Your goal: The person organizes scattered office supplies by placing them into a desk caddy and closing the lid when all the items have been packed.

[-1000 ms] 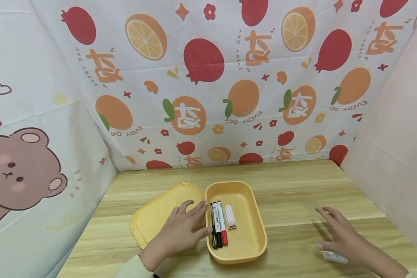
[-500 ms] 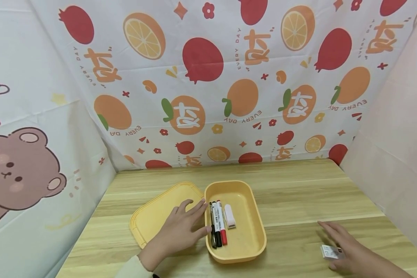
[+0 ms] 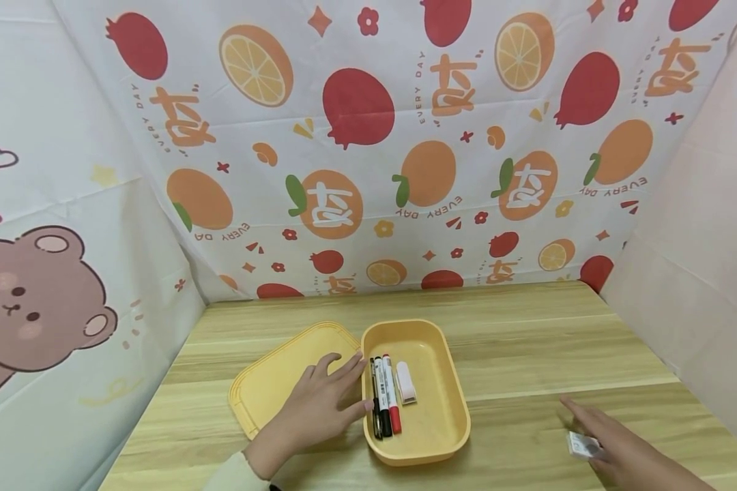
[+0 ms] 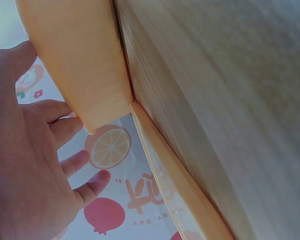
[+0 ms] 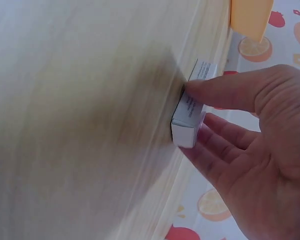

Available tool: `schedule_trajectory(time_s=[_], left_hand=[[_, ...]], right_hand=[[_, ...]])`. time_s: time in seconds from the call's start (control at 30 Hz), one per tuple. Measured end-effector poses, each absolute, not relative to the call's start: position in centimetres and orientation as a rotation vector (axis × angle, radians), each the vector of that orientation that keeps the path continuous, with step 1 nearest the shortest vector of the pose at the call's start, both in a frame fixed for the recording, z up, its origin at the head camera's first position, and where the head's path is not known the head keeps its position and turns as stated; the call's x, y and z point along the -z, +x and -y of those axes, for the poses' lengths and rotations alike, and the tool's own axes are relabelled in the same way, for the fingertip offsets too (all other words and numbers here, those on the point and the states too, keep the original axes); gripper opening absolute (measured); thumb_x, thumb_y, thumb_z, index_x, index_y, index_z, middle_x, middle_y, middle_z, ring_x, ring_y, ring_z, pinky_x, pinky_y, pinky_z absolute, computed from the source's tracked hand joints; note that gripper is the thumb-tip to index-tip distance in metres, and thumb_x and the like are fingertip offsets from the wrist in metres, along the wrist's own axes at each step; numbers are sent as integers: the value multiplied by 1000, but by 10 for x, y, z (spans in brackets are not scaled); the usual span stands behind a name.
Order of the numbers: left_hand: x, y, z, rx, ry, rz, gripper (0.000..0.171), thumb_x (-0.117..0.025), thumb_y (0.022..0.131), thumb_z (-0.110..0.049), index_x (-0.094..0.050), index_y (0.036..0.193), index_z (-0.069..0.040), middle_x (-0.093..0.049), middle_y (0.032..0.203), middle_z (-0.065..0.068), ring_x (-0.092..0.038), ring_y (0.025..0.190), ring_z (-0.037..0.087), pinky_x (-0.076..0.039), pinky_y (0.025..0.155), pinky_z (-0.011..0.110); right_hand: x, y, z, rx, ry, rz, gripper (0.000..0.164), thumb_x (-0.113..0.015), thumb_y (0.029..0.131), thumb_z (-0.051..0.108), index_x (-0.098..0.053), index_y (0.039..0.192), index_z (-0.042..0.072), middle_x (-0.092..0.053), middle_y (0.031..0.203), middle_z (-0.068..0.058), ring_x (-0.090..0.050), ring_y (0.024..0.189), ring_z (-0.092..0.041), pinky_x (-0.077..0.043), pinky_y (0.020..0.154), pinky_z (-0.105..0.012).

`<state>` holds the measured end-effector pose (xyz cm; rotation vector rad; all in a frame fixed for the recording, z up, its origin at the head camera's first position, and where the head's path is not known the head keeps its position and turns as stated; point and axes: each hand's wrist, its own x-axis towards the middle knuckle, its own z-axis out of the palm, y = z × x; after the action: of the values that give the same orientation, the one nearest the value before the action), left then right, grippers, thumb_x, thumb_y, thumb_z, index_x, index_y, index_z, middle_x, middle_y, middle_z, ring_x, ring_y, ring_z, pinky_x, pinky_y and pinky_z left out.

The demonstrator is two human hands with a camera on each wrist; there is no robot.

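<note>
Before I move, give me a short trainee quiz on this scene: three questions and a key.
1. Choose one: the white box is held by (a) the left grip, (b) the right grip, (c) neither.
2. Fill in: the tub holds two white markers, one black-capped, the other ____-capped.
3. True or false: in the head view, the lid lies to the left of the tub.

Key: 1: b. 2: red. 3: true.
</note>
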<state>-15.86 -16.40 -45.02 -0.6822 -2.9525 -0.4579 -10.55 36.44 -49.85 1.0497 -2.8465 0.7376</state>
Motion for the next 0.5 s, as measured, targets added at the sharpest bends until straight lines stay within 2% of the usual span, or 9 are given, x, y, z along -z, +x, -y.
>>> schedule_trajectory(time_s=[0.2, 0.4, 0.5], left_hand=[[450, -158, 165, 461, -686, 2949, 74, -52, 95, -67, -41, 156, -26, -37, 162, -11, -33, 146, 31, -38, 104, 52], [450, -158, 165, 463, -692, 2952, 74, -52, 95, -67, -41, 156, -26, -37, 162, -11, -33, 146, 31, -37, 105, 53], [449, -158, 165, 458, -686, 2955, 74, -51, 95, -67, -41, 156, -26, -36, 162, -12, -33, 146, 31, -37, 105, 53]], right_hand=[[500, -106, -358, -557, 922, 2841, 86, -81, 82, 6, -35, 154, 4, -62, 114, -6, -51, 96, 5, -46, 67, -18], [492, -101, -346, -500, 588, 2931, 69, -78, 82, 3, -50, 145, 7, -59, 114, -4, -51, 93, 5, -48, 69, -21], [491, -103, -342, -485, 557, 2877, 62, -81, 79, 1, -58, 137, 6, -59, 110, -5, -53, 89, 4, -50, 66, -23]])
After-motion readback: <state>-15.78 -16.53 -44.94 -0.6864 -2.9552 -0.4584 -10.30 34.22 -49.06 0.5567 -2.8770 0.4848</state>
